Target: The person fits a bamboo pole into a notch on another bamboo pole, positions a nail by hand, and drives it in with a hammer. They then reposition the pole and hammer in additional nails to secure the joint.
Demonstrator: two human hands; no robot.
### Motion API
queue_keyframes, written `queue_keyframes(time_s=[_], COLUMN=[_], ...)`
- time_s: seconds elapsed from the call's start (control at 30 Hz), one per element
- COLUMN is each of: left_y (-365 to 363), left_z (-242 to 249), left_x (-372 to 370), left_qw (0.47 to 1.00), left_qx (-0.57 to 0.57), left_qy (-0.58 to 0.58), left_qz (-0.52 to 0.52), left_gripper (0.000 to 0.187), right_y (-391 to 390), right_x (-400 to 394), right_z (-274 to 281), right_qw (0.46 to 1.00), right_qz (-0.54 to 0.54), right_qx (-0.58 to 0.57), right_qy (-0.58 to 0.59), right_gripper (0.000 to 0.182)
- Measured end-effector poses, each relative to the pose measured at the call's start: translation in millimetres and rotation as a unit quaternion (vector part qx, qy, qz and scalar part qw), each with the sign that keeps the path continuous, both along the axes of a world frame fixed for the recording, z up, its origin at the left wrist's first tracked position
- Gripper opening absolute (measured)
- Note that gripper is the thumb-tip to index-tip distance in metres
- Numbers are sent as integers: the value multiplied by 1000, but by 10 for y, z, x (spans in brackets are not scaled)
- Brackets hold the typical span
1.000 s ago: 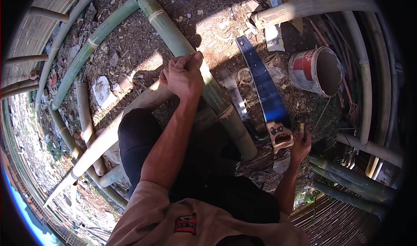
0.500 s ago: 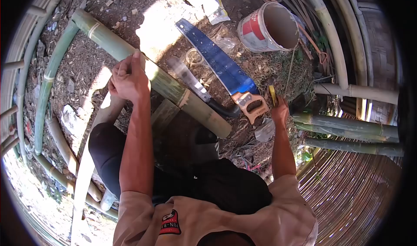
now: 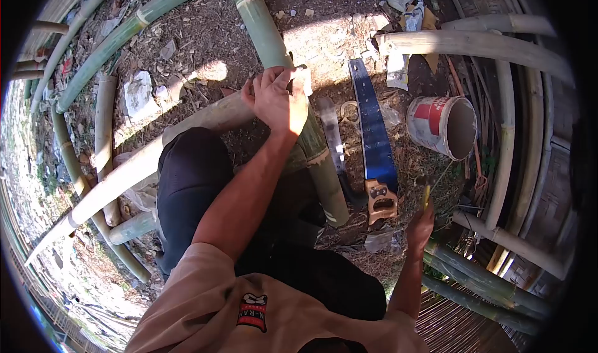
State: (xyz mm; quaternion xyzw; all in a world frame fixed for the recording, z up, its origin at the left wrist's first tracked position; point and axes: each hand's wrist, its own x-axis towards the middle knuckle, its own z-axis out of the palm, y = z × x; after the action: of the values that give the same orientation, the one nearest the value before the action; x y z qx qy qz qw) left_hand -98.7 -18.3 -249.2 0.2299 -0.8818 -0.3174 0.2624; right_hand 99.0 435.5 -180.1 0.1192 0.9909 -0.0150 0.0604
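The long pale pole (image 3: 143, 157) runs off to the person's left, its upper end reaching the thick green bamboo pole (image 3: 258, 32) near the left hand; the green pole, the piece being worked, slants from the top of the view down to a near end in front of the person's legs; the camera has swung over the last second, so much of the apparent shift is only the view turning; the saw (image 3: 374, 119) has stayed on the ground, its wooden handle toward the person, with the bucket (image 3: 423, 125) beyond it on the right and a long blade (image 3: 330, 119) lying between saw and green pole; the left hand (image 3: 274, 104) has kept its place on the green pole, its fingers curled inward and mostly closed, though whether they pinch anything small cannot be told; the real change is at the right hand (image 3: 420, 231), which is now a little farther from the saw's handle, its fingers closed round a slim yellow tool (image 3: 426, 197) whose upper end shows above them, its kind unclear; for the work this suggests that the yellow tool is the one in play, the left hand keeping contact with the green pole while the saw lies unused.
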Motion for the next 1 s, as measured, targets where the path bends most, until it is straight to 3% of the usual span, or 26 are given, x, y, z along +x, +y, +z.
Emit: queue_keyframes(time_s=[0.03,0.07,0.13,0.27,0.37,0.43,0.57,1.0], left_y=[-8,-6,21,25,61,71,65,67], left_z=[9,13,74,69,151,180,190,207], left_x=[-3,-8,7,19,21,28,-4,-14], left_qw=[1000,1000,1000,999,998,998,997,996], left_qx=[-12,-9,12,28,50,58,63,69], left_qy=[-1,-2,-1,17,21,24,38,52], left_qz=[-3,4,-1,-2,10,19,30,39], left_gripper=[14,14,12,16,13,11,10,8], right_y=[-156,-305,-853,-1752,-2383,-2687,-3015,-3025], right_x=[-84,-188,-545,-1234,-1722,-1914,-2119,-2164], right_z=[112,220,547,775,931,1011,1038,860], right_qw=[994,994,956,909,883,885,889,887], right_qz=[63,70,220,333,413,427,437,445], right_qx=[-30,-28,-93,-180,-170,-149,-114,-112], right_qy=[79,77,172,173,144,113,72,55], right_gripper=[51,51,43,48,61,72,69,75])
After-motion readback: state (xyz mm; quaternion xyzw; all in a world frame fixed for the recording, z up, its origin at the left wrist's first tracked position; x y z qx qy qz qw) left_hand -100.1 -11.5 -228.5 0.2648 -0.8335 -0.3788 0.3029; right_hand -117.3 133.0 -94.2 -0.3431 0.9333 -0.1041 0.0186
